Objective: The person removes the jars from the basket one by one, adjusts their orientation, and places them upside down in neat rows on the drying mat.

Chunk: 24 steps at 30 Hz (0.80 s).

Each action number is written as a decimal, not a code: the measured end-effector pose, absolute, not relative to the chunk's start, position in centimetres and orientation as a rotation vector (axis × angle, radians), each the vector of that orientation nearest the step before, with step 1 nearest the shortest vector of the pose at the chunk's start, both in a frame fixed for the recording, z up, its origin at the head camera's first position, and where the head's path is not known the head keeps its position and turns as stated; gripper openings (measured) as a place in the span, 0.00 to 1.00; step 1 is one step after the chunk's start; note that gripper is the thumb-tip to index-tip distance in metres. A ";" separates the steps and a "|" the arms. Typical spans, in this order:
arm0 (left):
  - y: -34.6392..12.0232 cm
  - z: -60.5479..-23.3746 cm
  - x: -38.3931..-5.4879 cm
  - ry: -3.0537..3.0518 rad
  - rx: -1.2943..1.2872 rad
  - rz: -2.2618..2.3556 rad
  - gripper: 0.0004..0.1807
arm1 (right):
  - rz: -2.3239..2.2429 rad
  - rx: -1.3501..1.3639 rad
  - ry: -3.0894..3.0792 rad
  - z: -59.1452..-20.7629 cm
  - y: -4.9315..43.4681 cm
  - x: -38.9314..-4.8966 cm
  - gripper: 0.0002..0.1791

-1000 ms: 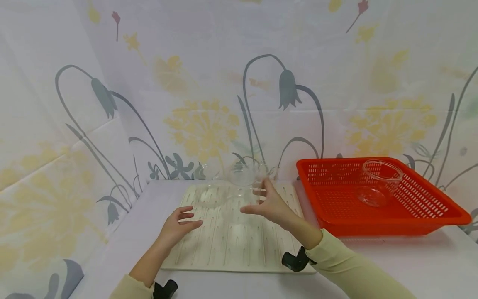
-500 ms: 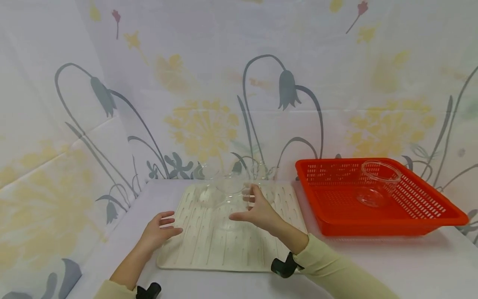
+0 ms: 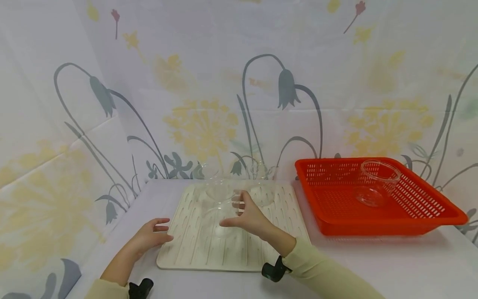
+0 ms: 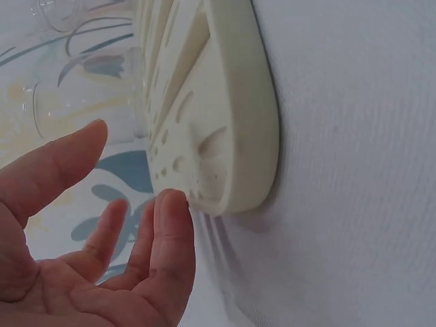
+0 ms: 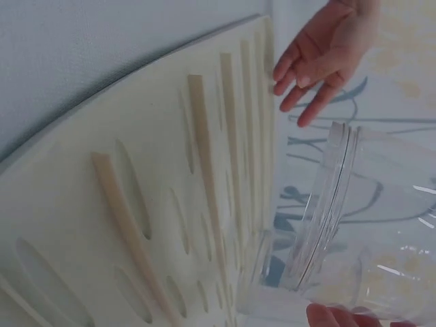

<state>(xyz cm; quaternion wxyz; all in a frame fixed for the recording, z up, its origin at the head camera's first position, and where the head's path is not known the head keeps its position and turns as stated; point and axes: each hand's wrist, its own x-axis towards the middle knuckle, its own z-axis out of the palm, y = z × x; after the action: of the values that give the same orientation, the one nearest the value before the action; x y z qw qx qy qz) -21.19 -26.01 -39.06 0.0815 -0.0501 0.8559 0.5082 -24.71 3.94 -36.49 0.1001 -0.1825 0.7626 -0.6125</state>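
Note:
My right hand [image 3: 252, 220] holds a clear plastic jar [image 3: 221, 192] over the left-middle part of a cream ribbed mat [image 3: 231, 253]. In the right wrist view the fingertips lie on the jar [image 5: 381, 272], and its thick rim points toward the mat; a gap shows between rim and mat. My left hand [image 3: 148, 236] hangs by the mat's left edge, fingers apart and holding nothing. More clear jars stand at the back of the mat, one on the left [image 3: 210, 171] and one on the right [image 3: 264, 189]; their outlines are faint.
An orange-red perforated basket [image 3: 373, 229] stands on the white table to the right. Inside it is another clear jar [image 3: 377, 185], wide rim upward. A flower-patterned cloth [image 3: 209, 74] hangs behind and on the left.
The right hand has carried the jar left and nearer to me, down over the mat. The left hand has drawn back leftward, off the mat's edge. The basket has stayed put.

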 end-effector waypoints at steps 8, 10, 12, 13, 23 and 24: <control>-26.9 -39.4 -21.3 2.522 -0.172 1.464 0.34 | -1.745 -0.518 2.269 -37.2 2.6 -24.7 0.54; -27.0 -39.5 -21.3 2.508 -0.166 1.458 0.33 | -1.740 -0.524 2.267 -37.3 2.3 -24.7 0.54; -27.1 -39.4 -21.3 2.498 -0.151 1.444 0.32 | -1.743 -0.537 2.259 -37.4 2.1 -24.6 0.54; -27.2 -39.4 -21.4 2.494 -0.143 1.435 0.32 | -1.743 -0.537 2.258 -37.5 1.9 -24.6 0.54; -27.5 -39.7 -21.2 2.465 -0.187 1.420 0.32 | -1.736 -0.533 2.250 -38.8 0.0 -24.7 0.55; -27.6 -39.8 -21.2 2.462 -0.202 1.415 0.32 | -1.734 -0.540 2.254 -38.9 -0.2 -24.6 0.55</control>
<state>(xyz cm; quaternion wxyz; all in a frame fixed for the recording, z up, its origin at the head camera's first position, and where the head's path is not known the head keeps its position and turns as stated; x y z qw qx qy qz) -21.21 -27.55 -39.81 0.1470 -0.0701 0.8555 0.4916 -24.63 -0.18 -38.90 0.1233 -0.1851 0.7728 -0.5944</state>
